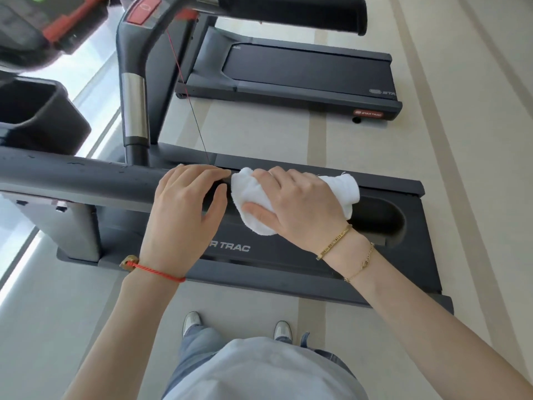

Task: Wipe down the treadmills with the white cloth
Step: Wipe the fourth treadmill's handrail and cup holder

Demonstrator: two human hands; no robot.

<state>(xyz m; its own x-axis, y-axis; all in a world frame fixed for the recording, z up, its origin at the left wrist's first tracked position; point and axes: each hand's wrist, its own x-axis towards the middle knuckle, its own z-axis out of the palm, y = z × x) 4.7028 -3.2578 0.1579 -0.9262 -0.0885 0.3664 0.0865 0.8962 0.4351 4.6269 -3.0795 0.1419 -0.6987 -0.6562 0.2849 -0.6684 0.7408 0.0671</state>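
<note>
Right hand point(300, 203) clutches white cloth point(253, 197) around handrail point(86, 180), left hand point(187, 203) gripping rail; bunched cloth may slip, skipping underside.

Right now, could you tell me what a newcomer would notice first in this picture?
Most striking is the white cloth in the middle, wrapped over the end of the near treadmill's black handrail and gripped by the right hand. The left hand holds the rail just beside it. A second treadmill stands further back, at the top of the view.
</note>
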